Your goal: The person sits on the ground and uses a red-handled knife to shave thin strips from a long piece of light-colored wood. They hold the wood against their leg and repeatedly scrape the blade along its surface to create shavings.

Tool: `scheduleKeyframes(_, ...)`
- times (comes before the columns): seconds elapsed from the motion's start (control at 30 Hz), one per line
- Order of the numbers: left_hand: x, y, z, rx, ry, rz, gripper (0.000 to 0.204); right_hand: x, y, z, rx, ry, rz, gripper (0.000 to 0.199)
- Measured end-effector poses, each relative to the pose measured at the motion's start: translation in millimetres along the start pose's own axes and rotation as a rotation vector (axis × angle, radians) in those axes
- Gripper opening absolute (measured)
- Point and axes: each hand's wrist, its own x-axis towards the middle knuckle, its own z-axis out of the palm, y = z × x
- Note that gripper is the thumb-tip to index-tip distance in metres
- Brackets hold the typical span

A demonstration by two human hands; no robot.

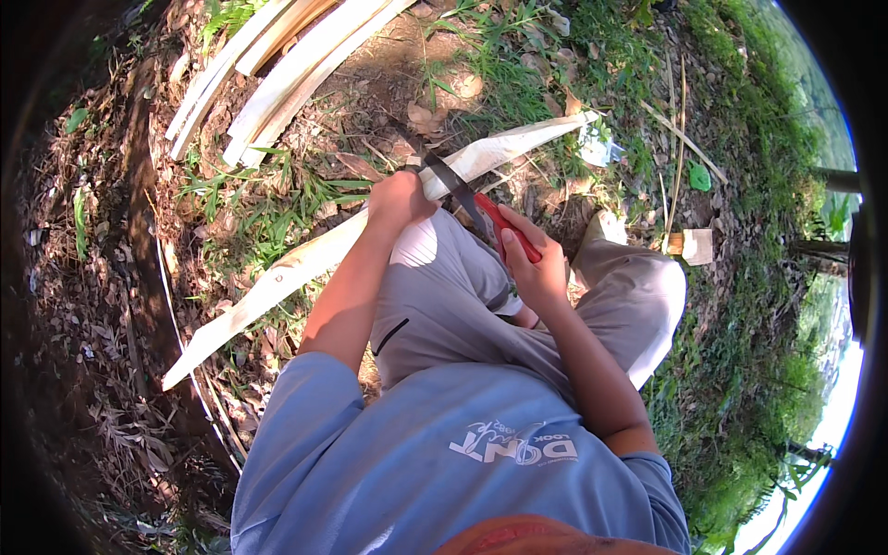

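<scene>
Head view, only one. Left hand (400,199) wrapped around the long pale wood strip (291,268) near its middle, over the left knee area. Grip there: closed on the wood, fingers partly hidden, so can't tell how tight. Right hand (536,264) holds the red handle (507,228) of a cutting tool; grip narrow, thumb along the handle, handle angled up and left.

Tool's dark blade (449,176) lies across the top of the strip just right of the left hand, tip side pointing up-left past the wood. Can't tell if the edge is toothed, or whether it's biting in.

Strip position: runs diagonally in front of the person, tapered end low on the left over leaf litter (102,370), other end up right beside a clear-white plastic wrapper (599,148). It passes by the left knee of the gray trousers (444,305); contact unclear.

Around it: stack of pale strips (296,79) on the ground, top left, well apart from the hands. Green plastic scrap (699,176) to the right, near thin sticks (682,139). Small wood block (696,246) just beyond the right knee. Grass tufts (277,190) between stack and strip. Blue shirt (435,444) fills the lower middle.
</scene>
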Motion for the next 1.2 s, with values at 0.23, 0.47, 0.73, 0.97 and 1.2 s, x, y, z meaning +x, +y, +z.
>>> scheduleKeyframes(0.23, -22.5, -19.0, -13.4, 0.034, 0.088, 0.036, 0.07, -21.4, -24.7, 9.9, -0.05, 0.011, -0.266, 0.041)
scheduleKeyframes(0.47, -77.3, -35.1, 10.4, -0.158, 0.214, 0.011, 0.089, -55.7, -44.9, 4.3, 0.019, -0.112, -0.136, 0.042)
scheduleKeyframes(0.73, -77.6, -56.3, 40.6, -0.341, 0.439, 0.146, 0.092, -60.8, -29.2, 15.9, -0.062, -0.119, -0.272, 0.042)
scheduleKeyframes(0.97, -83.6, -48.9, 20.3, -0.54, 0.321, 0.057, 0.086, -91.4, -52.4, -16.7, 0.183, 0.029, -0.294, 0.046)
scheduleKeyframes(1.2, -108.2, -89.9, -10.1, -0.42, 0.467, -0.082, 0.062, -125.3, -60.1, -103.8, -0.003, 0.41, -0.398, 0.046)
